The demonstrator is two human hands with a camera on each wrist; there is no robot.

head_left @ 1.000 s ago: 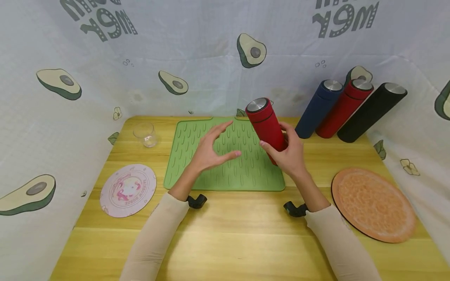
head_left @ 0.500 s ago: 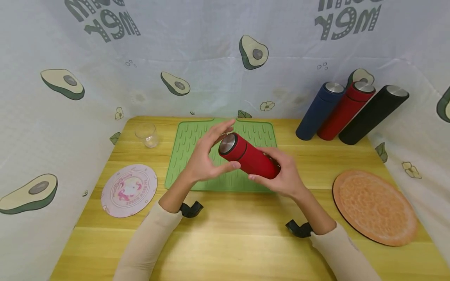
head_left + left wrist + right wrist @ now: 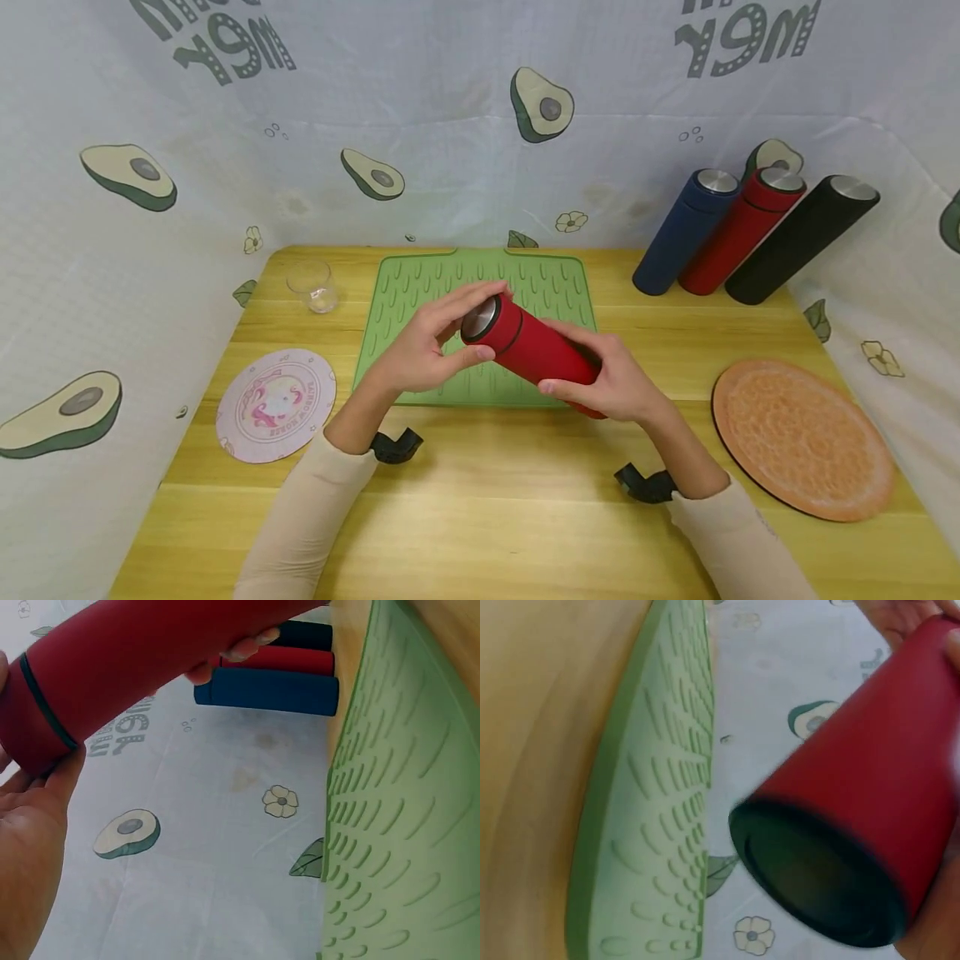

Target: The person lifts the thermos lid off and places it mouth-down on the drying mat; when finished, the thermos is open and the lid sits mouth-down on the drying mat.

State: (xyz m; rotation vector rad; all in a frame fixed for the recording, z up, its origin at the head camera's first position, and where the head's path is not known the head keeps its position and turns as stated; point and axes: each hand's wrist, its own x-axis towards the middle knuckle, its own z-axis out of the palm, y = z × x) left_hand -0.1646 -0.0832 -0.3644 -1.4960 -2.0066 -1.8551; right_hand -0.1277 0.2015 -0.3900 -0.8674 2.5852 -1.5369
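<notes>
A red thermos flask is held tilted in the air above the front part of the green ridged mat. Its silver-topped cap points up and left, and in the right wrist view its dark base faces the camera. My right hand grips the lower body of the flask, thumb on the near side. Round the cap end, my left hand holds with thumb in front and fingers behind. In the left wrist view the left hand touches the cap just beside the dark seam ring.
Blue, red and black thermos flasks stand at the back right. A clear glass and a pink-white round mat lie left. An orange-brown round mat lies right. A printed curtain closes the back.
The right hand has tipped the red flask leftward and brought it lower and nearer. The left hand, apart from it a second ago, has closed round its cap.
</notes>
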